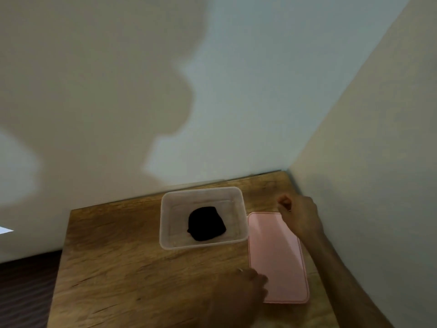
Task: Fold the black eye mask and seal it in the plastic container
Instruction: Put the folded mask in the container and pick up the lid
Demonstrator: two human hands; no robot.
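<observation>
The black eye mask [206,223] lies folded in a compact lump on the floor of the clear plastic container [165,242], which stands uncovered on the wooden table [118,256]. Just right of the container lies the pink lid [276,256], flat on the table. My right hand [299,215] rests on the lid's far corner, fingers curled at its edge. My left hand [246,287] touches the lid's near left edge. Whether either hand actually grips the lid is unclear.
The table sits in a corner, with a pale wall behind it and another wall close on the right. The table's left edge drops to a dark floor [23,292]. A shadow of a head falls on the back wall.
</observation>
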